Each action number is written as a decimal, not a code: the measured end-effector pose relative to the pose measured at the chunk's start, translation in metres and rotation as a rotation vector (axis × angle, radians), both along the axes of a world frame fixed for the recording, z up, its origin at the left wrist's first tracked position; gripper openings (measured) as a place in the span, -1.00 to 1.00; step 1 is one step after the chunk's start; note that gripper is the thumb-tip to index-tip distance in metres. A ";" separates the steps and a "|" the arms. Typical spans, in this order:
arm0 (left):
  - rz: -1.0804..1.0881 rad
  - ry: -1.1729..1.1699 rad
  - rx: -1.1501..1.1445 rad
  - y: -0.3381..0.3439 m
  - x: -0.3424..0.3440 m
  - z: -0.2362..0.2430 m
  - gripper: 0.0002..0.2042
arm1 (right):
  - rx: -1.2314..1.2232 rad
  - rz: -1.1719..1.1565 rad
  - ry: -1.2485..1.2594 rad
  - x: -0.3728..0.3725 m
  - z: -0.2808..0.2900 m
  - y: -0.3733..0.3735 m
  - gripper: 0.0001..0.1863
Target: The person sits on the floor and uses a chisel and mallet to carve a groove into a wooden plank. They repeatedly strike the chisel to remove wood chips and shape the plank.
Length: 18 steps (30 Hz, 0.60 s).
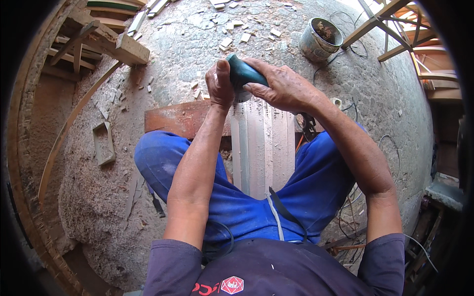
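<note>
I grip a teal power tool (pixel 243 71), perhaps a sander, with both hands. My left hand (pixel 218 86) wraps its left side, thumb raised; my right hand (pixel 284 86) closes over its right side. Its pale underside is partly hidden. Below it, between my blue-trousered legs, a pale grooved board (pixel 256 150) sprinkled with shavings lies lengthwise. A reddish-brown wooden plank (pixel 175 117) runs crosswise beyond my knees. A dark object (pixel 308 126), too unclear to name, sits by my right wrist.
Wood offcuts (pixel 245 37) lie scattered on the dusty floor (pixel 192 39). A bucket (pixel 318 39) stands back right with cables around it. Timber frames (pixel 131 52) rise left and right (pixel 390 24). A small rectangular frame (pixel 103 143) lies left; a long bent strip (pixel 64 133) leans beside it.
</note>
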<state>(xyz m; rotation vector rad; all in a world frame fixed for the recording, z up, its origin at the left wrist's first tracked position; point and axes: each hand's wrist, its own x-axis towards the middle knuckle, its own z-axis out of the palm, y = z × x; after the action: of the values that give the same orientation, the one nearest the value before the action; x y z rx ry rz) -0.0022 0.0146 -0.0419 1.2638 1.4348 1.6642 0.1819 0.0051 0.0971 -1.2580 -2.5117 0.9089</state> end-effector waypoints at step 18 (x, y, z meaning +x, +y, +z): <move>-0.247 0.092 0.476 -0.024 0.037 0.161 -0.08 | -0.369 -0.097 0.400 0.074 0.079 -0.064 0.10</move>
<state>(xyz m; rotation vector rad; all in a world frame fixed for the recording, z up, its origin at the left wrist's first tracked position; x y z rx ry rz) 0.0345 -0.0097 0.1195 1.7151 0.9051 1.8519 0.2560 -0.0587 0.1757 -1.1353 -2.0172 1.4805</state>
